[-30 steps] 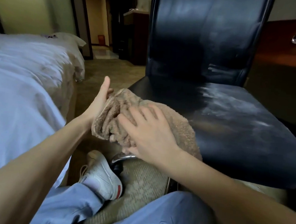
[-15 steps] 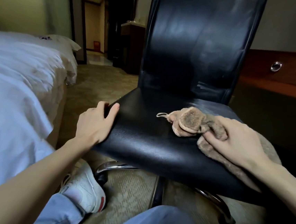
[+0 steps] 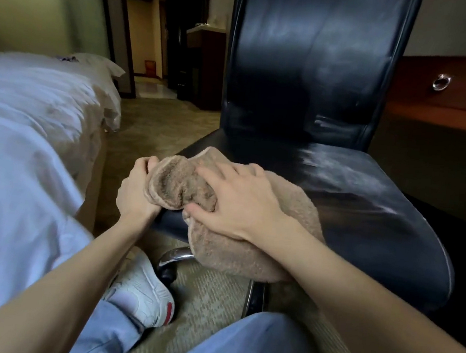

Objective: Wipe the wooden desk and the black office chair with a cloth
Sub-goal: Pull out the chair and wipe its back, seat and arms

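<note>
Bedroom | black chair streaked | tan cloth bunched | left hand grips seat edge | right hand flat on cloth

Shows smooth, glossy leather-look upholstery on the black high-backed office chair, with dull pale smears across the seat and lower back. Looks rough and matt in the beige terry cloth: thick looped pile, darker and grubbier at the bunched end. Gleams as polished chrome on the curved metal chair base and the round silver drawer pull. Reads as smooth reddish-brown wood with a soft satin sheen on the wooden desk. Lies matt and creased in the white fabric bed sheet; ribbed and matt in the olive woven carpet.
</note>
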